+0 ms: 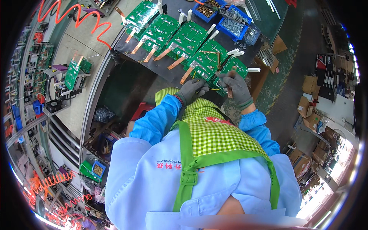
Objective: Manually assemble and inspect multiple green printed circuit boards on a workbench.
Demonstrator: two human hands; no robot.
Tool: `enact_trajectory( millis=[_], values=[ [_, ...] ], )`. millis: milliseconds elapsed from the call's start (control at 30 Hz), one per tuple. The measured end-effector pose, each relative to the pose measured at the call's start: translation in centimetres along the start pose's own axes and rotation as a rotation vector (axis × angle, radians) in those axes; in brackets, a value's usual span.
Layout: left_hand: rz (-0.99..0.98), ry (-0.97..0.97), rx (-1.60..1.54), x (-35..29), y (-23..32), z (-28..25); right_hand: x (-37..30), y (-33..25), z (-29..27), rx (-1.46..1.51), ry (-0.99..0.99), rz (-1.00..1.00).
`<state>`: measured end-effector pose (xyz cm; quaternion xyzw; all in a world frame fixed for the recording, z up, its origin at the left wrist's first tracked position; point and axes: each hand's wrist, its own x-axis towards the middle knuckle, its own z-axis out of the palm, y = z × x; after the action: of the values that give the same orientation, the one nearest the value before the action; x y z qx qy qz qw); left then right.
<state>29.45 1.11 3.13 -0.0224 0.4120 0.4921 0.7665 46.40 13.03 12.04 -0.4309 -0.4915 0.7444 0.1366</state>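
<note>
Several green circuit boards lie in a slanting row on the dark bench, with copper strips and white tabs at their edges. The rightmost board (237,68) is just beyond my hands, partly hidden by them. In my gloved right hand (238,89), the fingers are closed around a copper strip (230,92), whose flat end shows below them. My gloved left hand (191,91) is closed at the near edge of the neighbouring board (207,63), beside a thin yellow wire (214,89). Whatever its fingertips pinch is too small to name.
Blue bins of brass-coloured (206,10) and silver hardware (233,27) stand at the bench's far side. An orange coiled hose (90,22) hangs at the upper left. Another upright circuit board (72,74) stands on the left. Cardboard boxes (309,90) sit at the right.
</note>
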Motion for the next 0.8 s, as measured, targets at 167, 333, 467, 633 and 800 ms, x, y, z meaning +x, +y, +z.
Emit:
enact_trajectory(
  millis=[167,333,467,633,800],
  values=[
    [0.102,-0.061,-0.194,2.0,-1.3,-1.6,0.1,-0.1,-0.9,-0.637,0.109,-0.164],
    [0.064,-0.037,-0.446,2.4,-0.7,-0.1,-0.8,-0.3,0.1,-0.561,0.182,-0.336],
    [-0.016,-0.045,-0.55,3.4,-1.4,-1.0,-1.7,0.3,0.2,-0.35,0.18,-0.092],
    [-0.022,-0.117,-0.535,3.8,-1.2,-1.7,-3.0,1.0,1.8,-0.051,0.199,-0.026],
    [0.035,-0.082,-0.259,3.1,-0.3,-1.3,-3.2,2.7,3.5,-0.058,0.29,-0.149]
  ],
)
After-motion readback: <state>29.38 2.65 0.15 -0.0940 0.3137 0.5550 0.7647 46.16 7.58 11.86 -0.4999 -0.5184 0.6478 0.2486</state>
